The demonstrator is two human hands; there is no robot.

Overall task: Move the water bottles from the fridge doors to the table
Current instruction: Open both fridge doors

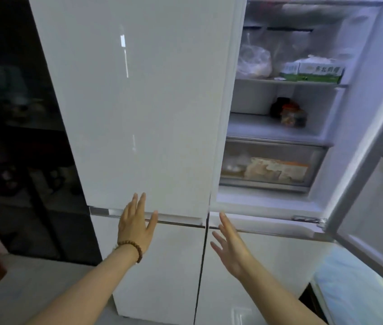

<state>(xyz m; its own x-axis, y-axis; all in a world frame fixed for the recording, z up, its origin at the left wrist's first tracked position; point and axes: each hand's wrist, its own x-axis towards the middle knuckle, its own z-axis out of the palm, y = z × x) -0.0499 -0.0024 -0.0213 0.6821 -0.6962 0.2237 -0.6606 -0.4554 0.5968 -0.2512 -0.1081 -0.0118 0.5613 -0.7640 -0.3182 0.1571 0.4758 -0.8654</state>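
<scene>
Bare forearms; brown beaded bracelet (131, 248), left wrist

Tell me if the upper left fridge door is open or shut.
Shut. The upper left door sits flush, hiding its compartment; the upper right door is swung out, shelves showing.

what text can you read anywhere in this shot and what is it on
"东北", then two characters too blurred to read: on the green and white carton inside the fridge.
Orange package in the clear drawer: print too blurred to read.
Orange-lidded jar: label too blurred to read.
No other text shows.
</scene>
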